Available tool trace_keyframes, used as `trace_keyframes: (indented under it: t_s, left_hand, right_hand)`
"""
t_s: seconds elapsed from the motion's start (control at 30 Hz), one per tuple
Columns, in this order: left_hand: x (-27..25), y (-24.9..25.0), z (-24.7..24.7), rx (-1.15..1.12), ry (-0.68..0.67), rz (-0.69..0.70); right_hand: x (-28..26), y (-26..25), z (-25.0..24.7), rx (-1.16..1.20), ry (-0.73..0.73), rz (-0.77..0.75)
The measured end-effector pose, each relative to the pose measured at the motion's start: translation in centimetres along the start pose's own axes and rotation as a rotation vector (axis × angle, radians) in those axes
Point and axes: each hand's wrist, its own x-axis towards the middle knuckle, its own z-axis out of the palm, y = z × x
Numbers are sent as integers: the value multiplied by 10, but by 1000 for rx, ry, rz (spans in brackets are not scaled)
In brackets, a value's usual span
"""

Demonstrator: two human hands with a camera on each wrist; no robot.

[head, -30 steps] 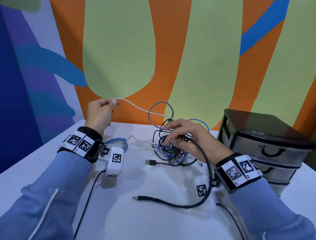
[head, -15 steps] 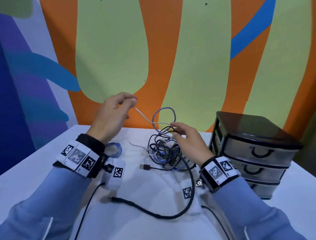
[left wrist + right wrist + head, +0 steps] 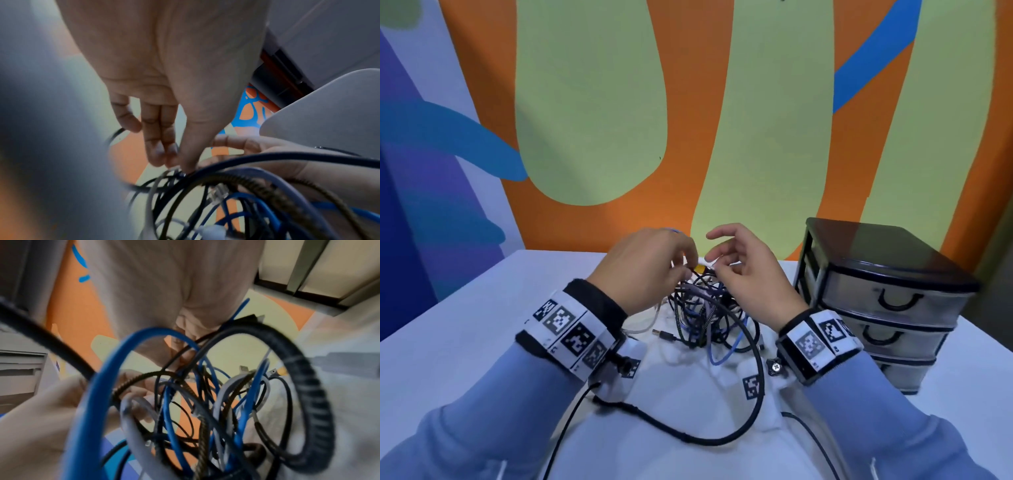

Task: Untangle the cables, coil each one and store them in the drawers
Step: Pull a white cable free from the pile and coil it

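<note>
Head view: both hands are meeting over the cable tangle (image 3: 705, 318) at the table's (image 3: 465, 342) 12 o'clock. The left hand (image 3: 643, 270) and right hand (image 3: 746, 274) are each pinching a strand. The 3 closed drawers (image 3: 893, 301) are sitting at 3 o'clock.

Left wrist view: fingertips (image 3: 156, 155) are pinching a thin cable.

Right wrist view: blurry loops are hiding the fingers.

Light blue sleeves, tagged wristbands on both arms

Each sleeve (image 3: 482, 421) is pale blue, with a white drawstring at the frame's lower corners. The left wristband (image 3: 566, 330) and right wristband (image 3: 816, 339) are black, wrapped in white panels printed with black square codes. A small black-screwed camera mount (image 3: 774, 366) and thin black lead (image 3: 811, 442) hang below the right band.
</note>
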Motion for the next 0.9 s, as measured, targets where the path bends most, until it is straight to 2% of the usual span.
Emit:
trace_keyframes:
  t_s: [0.17, 0.27, 0.4, 0.5, 0.67, 0.83, 0.9]
  left_hand:
    - [0, -8, 0, -118, -8, 44]
    - [0, -9, -5, -190, 82, 65]
    - [-2, -11, -10, -394, 277, 26]
    - [-2, -11, -16, -534, 446, -83]
    - [-1, -31, -41, -758, 834, -269]
    - [-4, -35, -47, -813, 992, -321]
    - [-3, -39, -49, -860, 1014, -376]
  right_hand:
    - [-3, -11, 2, 77, -3, -72]
    - [-3, -15, 4, 39, -53, -49]
    - [-1, -14, 2, -170, -146, -45]
    - [-2, -15, 1, -246, -117, -30]
    - [-1, -8, -2, -340, -58, 46]
    - [0, -8, 2, -453, -56, 52]
    - [0, -5, -1, -447, -48, 69]
